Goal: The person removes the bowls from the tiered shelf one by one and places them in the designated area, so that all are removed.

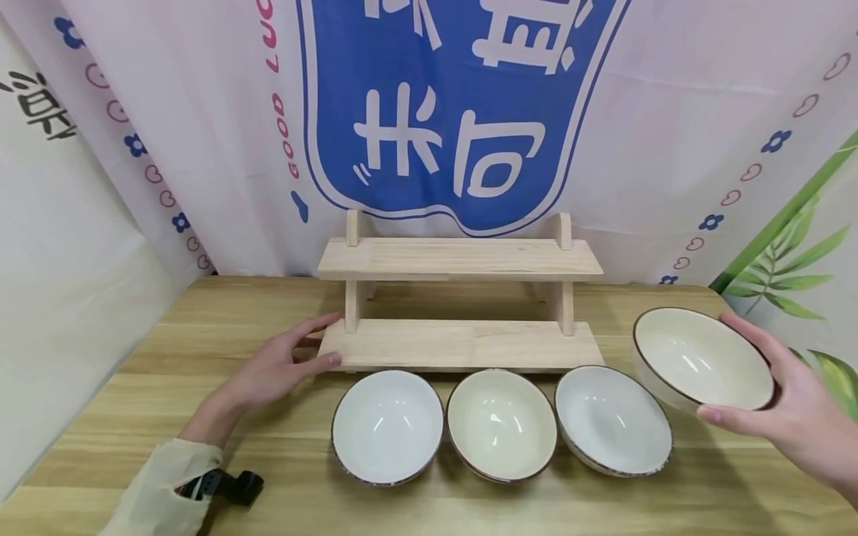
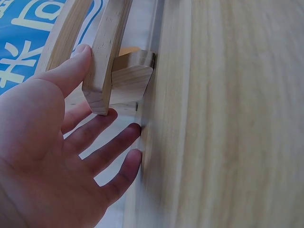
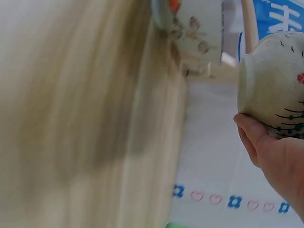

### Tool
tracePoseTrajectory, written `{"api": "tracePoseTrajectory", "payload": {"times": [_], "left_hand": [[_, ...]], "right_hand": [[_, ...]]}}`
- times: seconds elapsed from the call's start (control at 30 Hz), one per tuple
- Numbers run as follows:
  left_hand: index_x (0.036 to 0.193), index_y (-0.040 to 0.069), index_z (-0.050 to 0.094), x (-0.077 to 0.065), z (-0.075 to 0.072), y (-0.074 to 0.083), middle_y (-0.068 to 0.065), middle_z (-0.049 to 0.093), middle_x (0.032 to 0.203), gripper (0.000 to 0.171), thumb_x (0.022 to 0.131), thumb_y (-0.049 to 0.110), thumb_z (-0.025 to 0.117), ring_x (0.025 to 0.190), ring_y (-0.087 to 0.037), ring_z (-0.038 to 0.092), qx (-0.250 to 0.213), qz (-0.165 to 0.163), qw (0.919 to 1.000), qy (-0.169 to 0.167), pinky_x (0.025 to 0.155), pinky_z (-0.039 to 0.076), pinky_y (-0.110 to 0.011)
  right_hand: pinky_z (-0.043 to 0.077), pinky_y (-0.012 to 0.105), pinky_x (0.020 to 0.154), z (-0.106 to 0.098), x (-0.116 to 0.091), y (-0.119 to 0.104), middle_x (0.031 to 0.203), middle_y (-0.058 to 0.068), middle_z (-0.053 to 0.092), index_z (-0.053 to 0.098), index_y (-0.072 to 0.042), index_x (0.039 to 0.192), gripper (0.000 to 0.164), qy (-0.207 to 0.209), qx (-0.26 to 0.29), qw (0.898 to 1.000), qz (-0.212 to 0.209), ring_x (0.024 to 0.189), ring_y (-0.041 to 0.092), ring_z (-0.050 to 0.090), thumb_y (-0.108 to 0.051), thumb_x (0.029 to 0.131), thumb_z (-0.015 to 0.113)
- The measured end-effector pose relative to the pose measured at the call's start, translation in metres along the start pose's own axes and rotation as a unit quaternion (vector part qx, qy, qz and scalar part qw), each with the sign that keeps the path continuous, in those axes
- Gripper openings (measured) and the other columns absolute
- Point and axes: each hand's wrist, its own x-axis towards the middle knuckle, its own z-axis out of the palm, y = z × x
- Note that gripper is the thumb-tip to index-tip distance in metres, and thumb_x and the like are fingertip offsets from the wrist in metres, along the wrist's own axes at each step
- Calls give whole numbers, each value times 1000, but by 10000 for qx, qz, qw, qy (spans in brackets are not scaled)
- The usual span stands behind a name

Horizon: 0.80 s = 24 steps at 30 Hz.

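Observation:
My left hand holds the left end of the lower board of a two-tier wooden shelf. In the left wrist view, its thumb lies on one face of the board and the fingers spread along the other side. My right hand grips a cream bowl with a brown rim, raised and tilted at the shelf's right. Painted flowers and dark lines show on that bowl's outside in the right wrist view. Before the shelf stand a white bowl, a cream bowl and a speckle-rimmed white bowl.
Both tiers of the shelf, including the upper board, are bare. A wood-grain table bears everything. Behind it hangs a white curtain with a blue printed panel, and a leaf-patterned cloth is at the right.

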Motion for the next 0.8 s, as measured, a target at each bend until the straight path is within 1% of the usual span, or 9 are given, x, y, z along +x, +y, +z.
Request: {"api": "tracePoseTrajectory", "payload": {"times": [0.17,0.3,0.43,0.63,0.8], "left_hand": [[167,25,35,-1,0,-1,-25,48,161,76,103,51,67,138,-47,57,-1,-22,10000,0,105,52,-63],[167,25,35,-1,0,-1,-24,47,161,77,103,52,67,138,-47,57,-4,-50,10000,-7,104,52,-63],[167,26,35,-1,0,-2,-24,47,162,77,102,52,67,138,-48,57,6,-32,10000,5,105,52,-65],[167,27,35,-1,0,-2,-23,48,161,77,102,53,67,137,-46,58,10,-42,10000,15,104,53,-62],[167,27,36,0,0,-1,-23,49,161,77,102,53,67,137,-46,58,39,-12,10000,21,104,53,-62]], "right_hand": [[47,2,83,-1,-13,17,144,-27,48,31,-30,166,116,223,-41,9997,-65,114,-16,53,21,73,80],[43,-1,88,2,-22,27,147,-28,46,33,-31,164,116,262,-23,9996,-93,117,-17,51,23,72,79],[43,-1,86,2,-27,35,147,-28,45,35,-34,162,115,265,-77,9996,-58,115,-17,51,22,72,79],[43,-1,84,1,-34,43,142,-30,47,37,-37,159,112,328,-110,9994,77,112,-17,51,20,73,79],[39,-2,83,0,-39,50,135,-35,44,34,-48,155,110,269,-307,9987,305,107,-21,47,12,76,82]]}}
